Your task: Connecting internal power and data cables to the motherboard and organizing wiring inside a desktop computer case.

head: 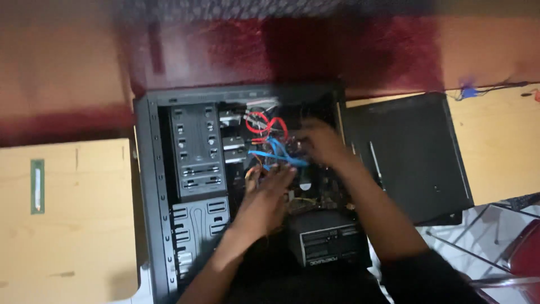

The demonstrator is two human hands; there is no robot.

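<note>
An open black computer case lies on its side in front of me, its inside facing up. My left hand reaches into the middle of the case, fingers spread over blue cables and the board beneath. My right hand is deeper in, beside red cables; motion blur hides whether it grips anything. A black power supply sits in the case just below both hands. Grey drive bays fill the left half of the case.
The black side panel lies flat to the right of the case on a light wooden table. Another wooden table on the left carries a green memory stick. Metal chair legs and a red seat show at lower right.
</note>
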